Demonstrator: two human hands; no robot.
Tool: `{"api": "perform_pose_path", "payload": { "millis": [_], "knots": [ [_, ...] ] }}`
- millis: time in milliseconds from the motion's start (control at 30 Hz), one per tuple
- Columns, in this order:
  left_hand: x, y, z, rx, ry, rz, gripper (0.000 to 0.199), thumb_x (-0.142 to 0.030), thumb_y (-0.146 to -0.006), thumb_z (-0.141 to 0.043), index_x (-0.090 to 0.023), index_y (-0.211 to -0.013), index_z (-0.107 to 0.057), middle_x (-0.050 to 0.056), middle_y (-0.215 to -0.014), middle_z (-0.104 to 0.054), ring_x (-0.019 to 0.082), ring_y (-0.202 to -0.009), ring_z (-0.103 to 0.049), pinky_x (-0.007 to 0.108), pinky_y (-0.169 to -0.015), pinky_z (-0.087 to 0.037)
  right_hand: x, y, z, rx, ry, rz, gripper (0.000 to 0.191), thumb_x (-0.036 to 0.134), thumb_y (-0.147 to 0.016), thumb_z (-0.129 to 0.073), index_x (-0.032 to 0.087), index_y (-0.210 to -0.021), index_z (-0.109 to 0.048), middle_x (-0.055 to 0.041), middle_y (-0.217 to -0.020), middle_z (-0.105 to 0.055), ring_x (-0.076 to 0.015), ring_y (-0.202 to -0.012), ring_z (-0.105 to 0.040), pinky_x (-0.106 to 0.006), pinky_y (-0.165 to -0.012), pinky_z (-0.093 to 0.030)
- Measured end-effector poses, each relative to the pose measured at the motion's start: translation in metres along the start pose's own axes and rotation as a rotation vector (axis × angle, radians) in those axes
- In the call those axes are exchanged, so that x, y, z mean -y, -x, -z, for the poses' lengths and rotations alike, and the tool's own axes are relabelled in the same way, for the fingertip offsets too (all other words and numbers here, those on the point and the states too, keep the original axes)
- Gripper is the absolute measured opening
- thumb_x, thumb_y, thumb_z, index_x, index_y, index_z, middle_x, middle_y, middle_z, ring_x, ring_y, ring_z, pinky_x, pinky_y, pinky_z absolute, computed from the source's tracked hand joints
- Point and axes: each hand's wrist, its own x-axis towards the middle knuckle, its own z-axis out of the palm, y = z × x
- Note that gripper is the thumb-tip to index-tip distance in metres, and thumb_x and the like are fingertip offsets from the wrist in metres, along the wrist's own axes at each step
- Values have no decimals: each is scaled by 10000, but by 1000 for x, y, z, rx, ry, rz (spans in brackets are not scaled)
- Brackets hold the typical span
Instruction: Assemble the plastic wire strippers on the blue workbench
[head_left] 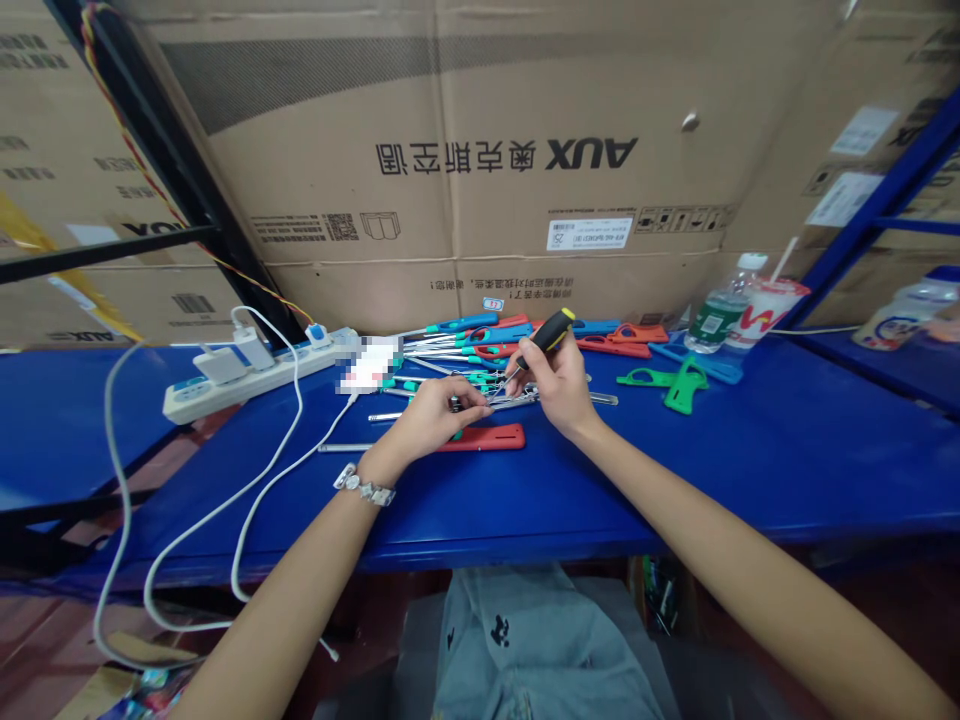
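A screwdriver point(550, 333) with a black and yellow handle is held in my right hand point(561, 384), its thin shaft slanting down and left. The tip ends close to the fingertips of my left hand point(442, 412). Those left fingers are pinched over small metal parts that I cannot make out. Just in front of the left hand lies a long-stemmed lighter point(491, 438) with a red handle, partly covered by the hand. Behind both hands is a pile of similar lighters point(480, 352) with red, blue and green parts and metal stems.
A white power strip point(259, 378) with plugs and looping cables is on the left, beside a phone-like blurred object point(371, 365). Green handle pieces point(682, 386) lie to the right. A water bottle point(720, 306) and a cup point(766, 308) stand behind them, before the cardboard point(480, 90).
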Motion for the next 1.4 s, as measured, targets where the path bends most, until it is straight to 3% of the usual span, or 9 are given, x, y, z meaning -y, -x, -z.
{"api": "perform_pose_path", "payload": {
  "millis": [133,300,433,600,1033,1267,1400],
  "knots": [
    [-3,1,-4,-8,-38,-35,188,-384,-867,-725,-197,-855,-730,51,-861,-741,204,-815,-654,341,-758,-502,5,1,-1,-25,39,39,445,636,-909,-606,298,-1072,-366,38,-712,-595,-153,-460,-567,-337,-452,-483],
    [-7,5,-10,71,-255,-134,420,-557,-751,-837,-210,-962,-732,67,-1004,-722,263,-962,-651,420,-885,-501,6,2,3,-40,164,-6,442,660,-910,-595,301,-1071,-394,47,-649,-548,-143,-422,-497,-321,-406,-431],
    [-5,5,-10,148,-373,-164,321,-501,-800,-816,-213,-920,-742,64,-979,-716,271,-966,-643,432,-894,-486,3,2,4,-30,158,16,414,629,-906,-624,292,-1000,-404,40,-643,-565,-154,-451,-528,-321,-413,-432],
    [-2,3,-2,141,-393,-122,241,-417,-796,-818,-203,-844,-718,50,-883,-722,253,-884,-647,405,-829,-485,2,5,1,-6,172,49,400,603,-904,-641,287,-1010,-419,21,-690,-606,-181,-533,-592,-333,-454,-470],
    [1,3,-1,142,-412,-94,262,-459,-795,-785,-214,-829,-698,58,-878,-717,251,-878,-640,407,-829,-482,-4,6,-1,67,182,6,385,579,-915,-645,289,-1073,-447,-15,-795,-670,-195,-579,-622,-371,-498,-523],
    [1,3,-2,131,-413,-111,246,-452,-798,-783,-221,-822,-699,61,-861,-720,253,-863,-646,402,-815,-482,-2,8,-3,73,210,-12,361,548,-926,-641,291,-1087,-444,-43,-881,-702,-240,-749,-700,-380,-550,-560],
    [2,4,-2,127,-403,-108,238,-440,-793,-793,-220,-835,-711,65,-879,-725,258,-876,-649,405,-823,-480,-3,8,-1,76,221,-17,372,563,-927,-634,289,-1093,-445,-39,-853,-684,-233,-704,-680,-385,-537,-554]
  ]
}}
